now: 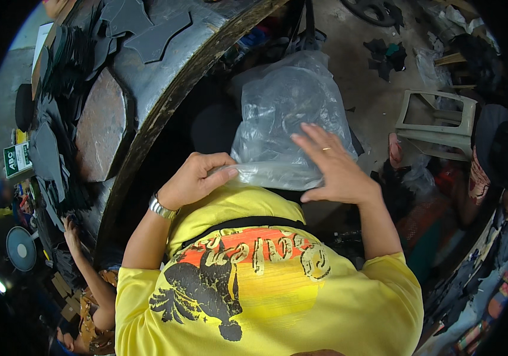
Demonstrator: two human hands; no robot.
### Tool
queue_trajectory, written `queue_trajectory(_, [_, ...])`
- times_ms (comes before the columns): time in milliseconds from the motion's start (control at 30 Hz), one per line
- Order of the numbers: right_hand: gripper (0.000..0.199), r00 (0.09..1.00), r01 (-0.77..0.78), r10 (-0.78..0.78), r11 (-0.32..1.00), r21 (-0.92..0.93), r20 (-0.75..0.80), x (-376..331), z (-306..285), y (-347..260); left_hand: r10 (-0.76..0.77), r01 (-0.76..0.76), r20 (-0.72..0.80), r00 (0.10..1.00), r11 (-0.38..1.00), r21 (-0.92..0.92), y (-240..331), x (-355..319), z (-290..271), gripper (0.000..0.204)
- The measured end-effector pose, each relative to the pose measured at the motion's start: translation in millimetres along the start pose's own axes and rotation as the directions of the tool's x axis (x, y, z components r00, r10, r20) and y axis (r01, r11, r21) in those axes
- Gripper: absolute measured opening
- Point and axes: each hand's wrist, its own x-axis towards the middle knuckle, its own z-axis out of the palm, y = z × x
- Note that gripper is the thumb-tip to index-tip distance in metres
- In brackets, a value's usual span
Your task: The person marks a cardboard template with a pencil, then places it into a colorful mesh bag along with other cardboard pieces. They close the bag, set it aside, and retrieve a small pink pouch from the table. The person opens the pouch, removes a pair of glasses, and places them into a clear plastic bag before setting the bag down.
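Observation:
A large clear plastic bag (283,104) lies across my lap, its near edge folded into a thick band. My left hand (197,178), with a metal watch on its wrist, pinches the left end of that band between thumb and fingers. Over the bag's right side, my right hand (337,169) is spread, thumb apart from the fingers and a ring on one finger. It seems to rest on or just above the plastic; which of these I cannot tell. Nothing clearly shows inside the bag.
A dark worktable (174,59) curves along the left, bearing a rust-brown slab (102,127) and stacks of dark cut pieces (67,65). At the right stands a grey plastic stool (438,121). Dark scraps (384,58) lie on the floor. Another person's arm (91,270) reaches in at lower left.

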Motion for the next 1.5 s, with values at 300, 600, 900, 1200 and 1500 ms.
queue_trajectory(300, [0.029, 0.912, -0.387, 0.221, 0.745, 0.544, 0.347, 43, 34, 70, 0.735, -0.577, -0.507, 0.450, 0.673, 0.463, 40, 32, 0, 0.069])
queue_trajectory(600, [0.044, 0.778, -0.607, 0.345, 0.632, 0.483, 0.526, 61, 42, 84, 0.335, -0.235, -0.100, 0.937, 0.816, 0.528, -3, 101, 40, 0.053])
queue_trajectory(900, [0.077, 0.982, -0.053, -0.004, 0.953, -0.300, -0.186, 28, 43, 4, -0.128, 0.143, 0.160, 0.979, 0.986, -0.084, -14, 164, 54, 0.049])
queue_trajectory(1200, [0.052, 0.782, -0.521, 0.494, 0.853, 0.036, -0.380, 82, 51, 132, 0.198, -0.214, -0.330, 0.923, 0.977, -0.012, -15, 75, 40, 0.065])
queue_trajectory(1500, [0.052, 0.769, -0.604, 0.635, 0.689, -0.401, -0.067, 140, 8, 262, 0.302, -0.219, -0.789, 0.535, 0.951, 0.217, -38, -93, -35, 0.021])
